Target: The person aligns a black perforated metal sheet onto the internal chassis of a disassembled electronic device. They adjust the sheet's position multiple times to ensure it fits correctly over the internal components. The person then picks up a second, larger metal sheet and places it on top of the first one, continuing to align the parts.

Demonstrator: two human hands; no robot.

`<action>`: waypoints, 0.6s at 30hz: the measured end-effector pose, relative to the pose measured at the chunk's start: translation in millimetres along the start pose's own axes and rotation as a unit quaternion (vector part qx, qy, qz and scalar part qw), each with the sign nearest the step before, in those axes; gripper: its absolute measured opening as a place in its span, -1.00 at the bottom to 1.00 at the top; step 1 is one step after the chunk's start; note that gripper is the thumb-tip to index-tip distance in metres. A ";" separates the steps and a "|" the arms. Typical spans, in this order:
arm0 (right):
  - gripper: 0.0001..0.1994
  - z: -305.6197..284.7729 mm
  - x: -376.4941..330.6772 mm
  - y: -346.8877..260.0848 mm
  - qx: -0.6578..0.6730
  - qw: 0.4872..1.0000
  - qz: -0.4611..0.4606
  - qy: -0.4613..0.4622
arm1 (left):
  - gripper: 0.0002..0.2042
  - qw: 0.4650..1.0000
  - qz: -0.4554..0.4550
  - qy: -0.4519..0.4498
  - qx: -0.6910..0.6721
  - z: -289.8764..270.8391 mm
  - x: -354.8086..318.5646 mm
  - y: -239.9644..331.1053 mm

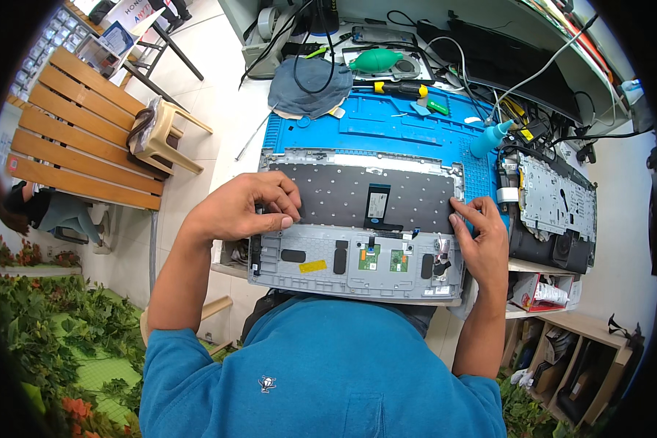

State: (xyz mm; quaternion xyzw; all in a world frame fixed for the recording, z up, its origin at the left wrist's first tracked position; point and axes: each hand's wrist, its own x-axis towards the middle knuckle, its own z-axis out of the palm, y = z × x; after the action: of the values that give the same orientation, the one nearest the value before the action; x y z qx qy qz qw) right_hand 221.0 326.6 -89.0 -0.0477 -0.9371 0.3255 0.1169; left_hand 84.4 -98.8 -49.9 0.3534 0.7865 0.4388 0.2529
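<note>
In front of me lies an upturned laptop top case (320,281), a grey palm rest with small green boards and a yellow tape piece. Across its upper part sits the black back of a keyboard (328,193), dotted with bright fixing points, with a black ribbon cable (377,204) near the middle. My left hand (244,206) rests over the keyboard's left end, fingers bent, thumb stretched apart from them. At the right edge, my right hand (482,237) touches the keyboard with index finger and thumb tips, which are slightly apart. Both palms' undersides are hidden.
The case lies over a blue work mat (401,131). Beyond are a green air blower (376,60), a yellow-black screwdriver (401,89) and a grey cloth (310,86). A light-blue bottle (491,139) stands at the right, near another opened laptop chassis (558,201). Cables hang behind.
</note>
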 end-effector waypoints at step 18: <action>-0.69 0.4 0.4 0.4 -0.001 1.000 -0.002 0.000 | -0.02 0.979 -0.106 -0.127 0.123 -3.3 22.4 30.8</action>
State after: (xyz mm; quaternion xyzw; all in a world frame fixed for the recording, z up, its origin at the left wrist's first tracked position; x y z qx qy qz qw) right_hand 220.6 326.8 -89.5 -0.0464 -0.9375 0.3242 0.1176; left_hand 78.4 -71.8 -23.4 0.3494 0.8289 0.2613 0.3501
